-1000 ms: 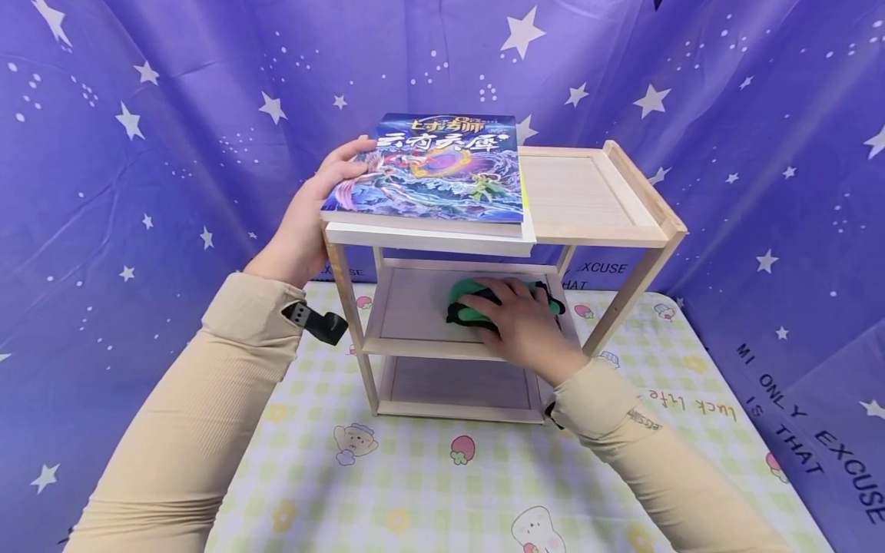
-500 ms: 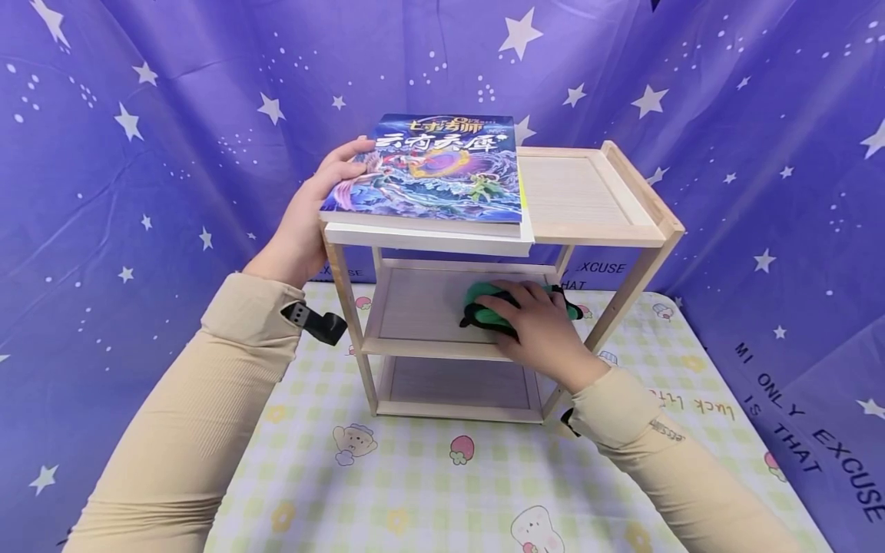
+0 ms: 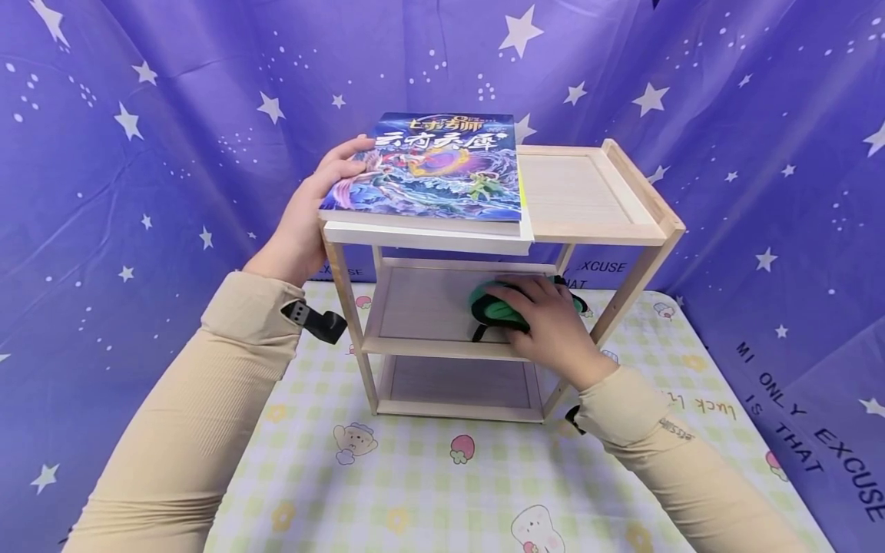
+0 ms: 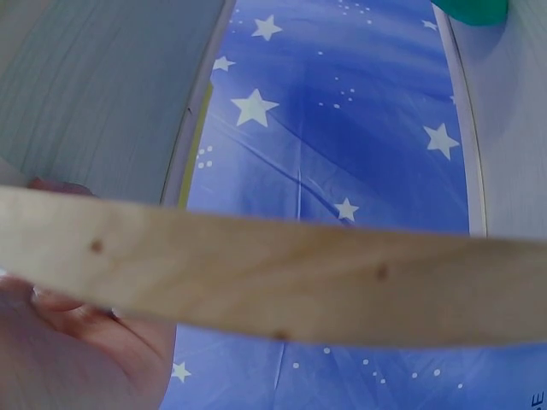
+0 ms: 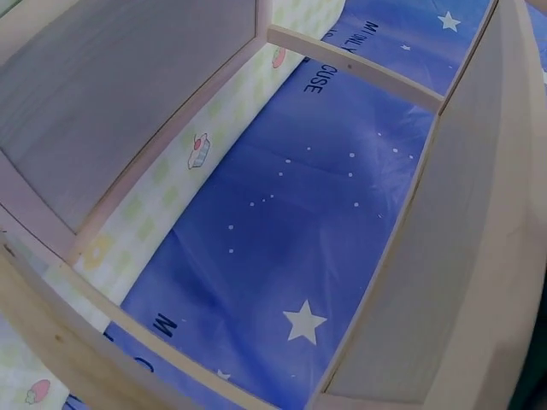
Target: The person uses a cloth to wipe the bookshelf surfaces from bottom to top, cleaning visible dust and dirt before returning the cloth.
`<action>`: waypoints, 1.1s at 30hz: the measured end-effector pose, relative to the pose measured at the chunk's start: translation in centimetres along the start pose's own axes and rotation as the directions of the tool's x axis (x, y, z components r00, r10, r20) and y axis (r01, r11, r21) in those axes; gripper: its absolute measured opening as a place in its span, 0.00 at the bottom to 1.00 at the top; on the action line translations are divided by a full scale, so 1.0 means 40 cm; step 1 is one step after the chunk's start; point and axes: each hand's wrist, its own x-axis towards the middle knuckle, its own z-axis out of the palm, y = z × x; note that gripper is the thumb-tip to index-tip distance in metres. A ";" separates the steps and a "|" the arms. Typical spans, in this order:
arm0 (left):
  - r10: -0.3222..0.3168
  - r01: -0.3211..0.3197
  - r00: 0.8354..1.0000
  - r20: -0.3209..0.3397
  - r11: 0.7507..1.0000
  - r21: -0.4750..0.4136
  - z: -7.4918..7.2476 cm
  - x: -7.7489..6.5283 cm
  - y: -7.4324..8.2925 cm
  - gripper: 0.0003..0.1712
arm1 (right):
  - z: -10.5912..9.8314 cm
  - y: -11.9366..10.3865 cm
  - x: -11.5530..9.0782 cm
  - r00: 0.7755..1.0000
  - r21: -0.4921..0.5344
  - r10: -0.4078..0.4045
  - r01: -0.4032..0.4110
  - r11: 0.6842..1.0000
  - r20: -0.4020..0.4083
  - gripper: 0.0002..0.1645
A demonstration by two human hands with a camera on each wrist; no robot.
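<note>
A three-tier wooden shelf rack [image 3: 594,192] stands on the table. On the left of its top tier lies a book [image 3: 429,173] with a colourful blue cover, stacked over a white-edged book [image 3: 429,236]. My left hand [image 3: 318,192] grips this left end, fingers over the cover; in the left wrist view, a fingertip [image 4: 60,185] shows under the top board, behind a wooden rail. My right hand [image 3: 549,315] holds a soft green item with black trim [image 3: 501,307] at the middle tier's right side. A black strap hangs from it; its kind is partly hidden by my fingers.
A checked tablecloth [image 3: 429,491] with cartoon prints covers the table. Purple starry curtains [image 3: 207,92] hang behind and at both sides. The rack's right post [image 3: 625,296] stands near my right hand, and the bottom tier [image 3: 456,384] lies below.
My right hand has slid to the right along the middle tier with the green item, whose near end has tipped up so a black strap dangles. My left hand and the books stay put.
</note>
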 end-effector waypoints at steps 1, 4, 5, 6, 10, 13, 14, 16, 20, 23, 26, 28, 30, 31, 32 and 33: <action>0.000 0.000 1.000 -0.001 1.000 0.000 0.000 0.000 0.000 0.28 | -0.002 0.000 -0.001 1.000 -0.003 -0.015 0.015 1.000 -0.015 0.33; 0.003 -0.003 1.000 -0.003 1.000 -0.002 0.000 0.000 0.000 0.28 | -0.009 0.001 -0.003 0.996 -0.013 -0.074 0.073 0.997 -0.058 0.34; 0.004 -0.004 1.000 -0.003 1.000 -0.003 0.000 0.000 0.000 0.28 | -0.011 0.001 -0.004 0.993 -0.014 -0.095 0.094 0.995 -0.069 0.35; 0.004 -0.004 1.000 -0.003 1.000 -0.002 0.001 0.001 0.000 0.28 | -0.014 0.001 -0.004 0.990 -0.013 -0.117 0.116 0.993 -0.079 0.36; 0.006 -0.006 1.000 -0.003 1.000 -0.001 0.003 0.001 0.001 0.28 | -0.023 0.001 -0.011 0.976 -0.010 -0.191 0.191 0.981 -0.101 0.41; 0.006 -0.006 1.000 -0.004 1.000 0.000 0.005 0.001 0.002 0.28 | -0.028 0.001 -0.022 0.963 -0.007 -0.239 0.240 0.971 -0.121 0.44; 0.006 -0.006 1.000 -0.003 1.000 -0.001 0.006 0.001 0.003 0.28 | -0.029 0.001 -0.026 0.959 -0.003 -0.252 0.254 0.967 -0.131 0.45; 0.007 -0.007 1.000 -0.004 1.000 -0.003 0.006 0.001 0.004 0.28 | -0.030 0.003 -0.034 0.947 0.003 -0.281 0.285 0.959 -0.156 0.45; 0.010 -0.010 1.000 -0.004 1.000 -0.006 0.007 0.001 0.005 0.28 | -0.030 0.008 -0.048 0.923 0.020 -0.329 0.339 0.940 -0.198 0.42; 0.008 -0.008 1.000 -0.005 1.000 -0.002 0.006 0.001 0.004 0.28 | -0.032 0.011 -0.057 0.913 0.028 -0.351 0.364 0.931 -0.209 0.39; 0.006 -0.006 1.000 -0.006 1.000 -0.001 0.005 0.001 0.003 0.28 | -0.035 0.011 -0.069 0.914 0.029 -0.356 0.368 0.929 -0.195 0.38; 0.005 -0.005 1.000 -0.007 1.000 -0.001 0.005 0.001 0.003 0.28 | -0.035 0.011 -0.078 0.919 0.021 -0.354 0.363 0.932 -0.175 0.37; 0.003 -0.003 1.000 -0.008 1.000 0.003 0.004 0.001 0.002 0.28 | -0.034 0.012 -0.088 0.922 0.012 -0.353 0.359 0.933 -0.156 0.37; 0.001 -0.001 1.000 -0.009 1.000 0.005 0.003 0.001 0.001 0.28 | -0.033 0.013 -0.092 0.924 0.009 -0.353 0.359 0.933 -0.149 0.37; 0.000 0.000 1.000 -0.009 1.000 0.006 0.003 0.001 0.001 0.28 | -0.032 0.014 -0.097 0.926 0.010 -0.351 0.356 0.935 -0.139 0.36; -0.002 0.002 1.000 -0.009 1.000 0.006 0.003 0.001 0.001 0.28 | -0.030 0.014 -0.101 0.928 0.010 -0.349 0.353 0.936 -0.131 0.35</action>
